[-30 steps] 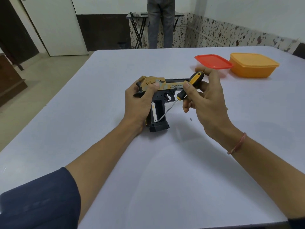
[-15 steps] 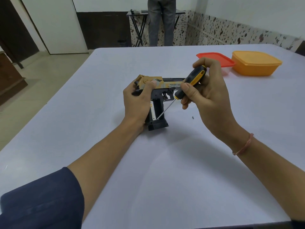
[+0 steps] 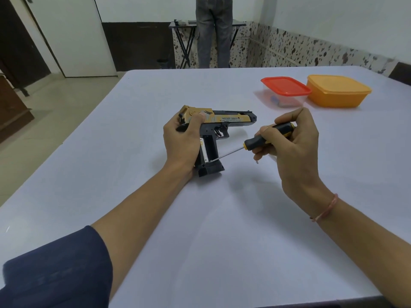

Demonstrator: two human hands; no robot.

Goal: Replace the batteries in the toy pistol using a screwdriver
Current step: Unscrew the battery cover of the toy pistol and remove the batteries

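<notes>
A black and gold toy pistol [image 3: 224, 120] lies on its side on the white table [image 3: 222, 230], barrel pointing right. My left hand [image 3: 181, 144] grips its rear and handle. The handle's battery compartment [image 3: 208, 150] is uncovered, and a battery [image 3: 204, 151] shows along its left side. My right hand [image 3: 291, 147] holds a black and yellow screwdriver [image 3: 266, 136] by the handle. Its metal tip touches the lower end of the compartment. A small screw [image 3: 257, 161] lies on the table just below my right fingers.
At the back right stand a clear box with a red lid [image 3: 285, 91] and an orange lidded box [image 3: 338, 91]. A person [image 3: 212, 32] stands by a small black table [image 3: 184, 41] beyond the far edge.
My right hand has moved down and to the right, so the screwdriver now lies flatter. Its tip has slid lower in the compartment. The pistol's barrel is uncovered now.
</notes>
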